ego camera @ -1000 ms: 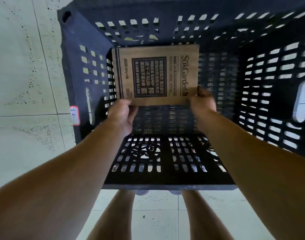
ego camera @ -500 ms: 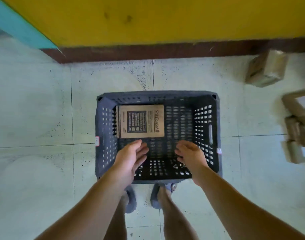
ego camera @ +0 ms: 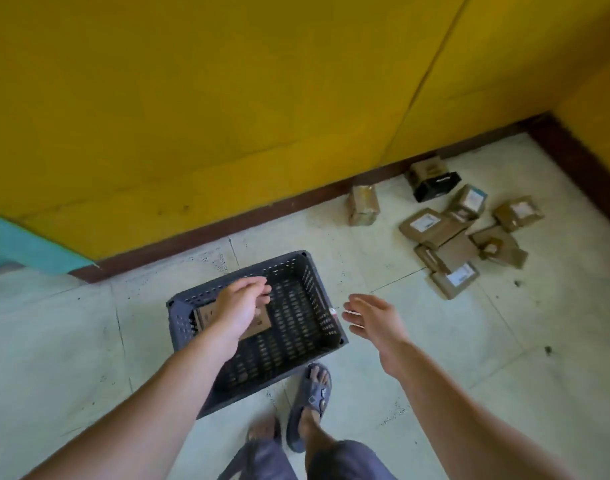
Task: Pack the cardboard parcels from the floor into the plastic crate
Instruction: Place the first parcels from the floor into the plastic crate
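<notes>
Here the crate (ego camera: 312,303) sits on the pale tiled floor (ego camera: 504,358), just ahead of the person's feet. It is a dark grey plastic box with slotted walls and a slotted base, set at a slant to the wall (ego camera: 227,98). One parcel (ego camera: 204,315) lies flat in its far-left corner. It is brown cardboard with dark print on top, and the left hand (ego camera: 241,306) and wrist cover most of it, so only its left edge and a near-right corner show. That hand hangs over the crate with its fingers loosely curled, gripping nothing. The left forearm crosses the crate's near-left corner and hides the rim there. The right hand (ego camera: 372,320) is out over the floor just beside the crate's right rim, its fingers straight and a little spread, also holding nothing.

The pile (ego camera: 462,244) of other parcels lies well to the right, near the corner of the room. These are brown boxes of several sizes, some touching or overlapping, and several have white labels facing up. A lone box (ego camera: 364,206) stands apart from them, just beside the dark brown skirting (ego camera: 262,209). Farther right a black-ended box (ego camera: 433,183) lies close to the same skirting. A grey sandal (ego camera: 312,400) is planted near the crate's near-right corner. The wall is yellow, with a teal strip (ego camera: 19,244) at far left.
</notes>
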{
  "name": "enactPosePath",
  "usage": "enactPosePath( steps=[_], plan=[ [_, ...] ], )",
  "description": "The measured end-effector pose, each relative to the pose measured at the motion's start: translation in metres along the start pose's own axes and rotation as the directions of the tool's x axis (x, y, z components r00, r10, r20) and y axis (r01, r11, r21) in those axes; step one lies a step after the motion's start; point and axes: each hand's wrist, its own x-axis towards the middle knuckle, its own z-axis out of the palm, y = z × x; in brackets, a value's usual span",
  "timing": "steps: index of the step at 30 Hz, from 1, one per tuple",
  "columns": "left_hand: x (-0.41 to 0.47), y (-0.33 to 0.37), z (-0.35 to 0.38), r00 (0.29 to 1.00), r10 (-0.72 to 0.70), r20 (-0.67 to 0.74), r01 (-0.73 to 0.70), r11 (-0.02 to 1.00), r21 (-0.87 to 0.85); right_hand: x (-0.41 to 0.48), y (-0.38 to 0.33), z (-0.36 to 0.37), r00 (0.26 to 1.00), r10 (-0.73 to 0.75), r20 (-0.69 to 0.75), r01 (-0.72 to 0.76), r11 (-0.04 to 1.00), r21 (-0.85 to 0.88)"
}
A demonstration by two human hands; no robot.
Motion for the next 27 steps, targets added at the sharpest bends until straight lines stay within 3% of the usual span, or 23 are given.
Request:
enactPosePath(
  steps=[7,13,20,27],
  plan=[
    [-0.063,0.044,0.106,0.972,0.000,0.237,-0.028,0.993,0.114,-0.047,-0.014,-0.118,0.987,-0.069,-0.145,0.092,0.983,0.157],
    [-0.070,0.082,0.251,0.933,0.053,0.355,-0.126,0.975,0.185,-0.023,-0.017,-0.253,0.967,-0.086,-0.241,0.163,0.933,0.322],
    [-0.075,0.102,0.432,0.929,-0.022,0.369,-0.060,0.976,0.209,0.044,-0.009,-0.429,0.970,0.011,-0.245,0.088,0.917,0.390],
    [-0.060,0.121,0.535,0.949,-0.102,0.297,0.037,0.976,0.215,0.118,-0.041,-0.512,0.986,0.066,-0.153,-0.001,0.922,0.387]
  ],
)
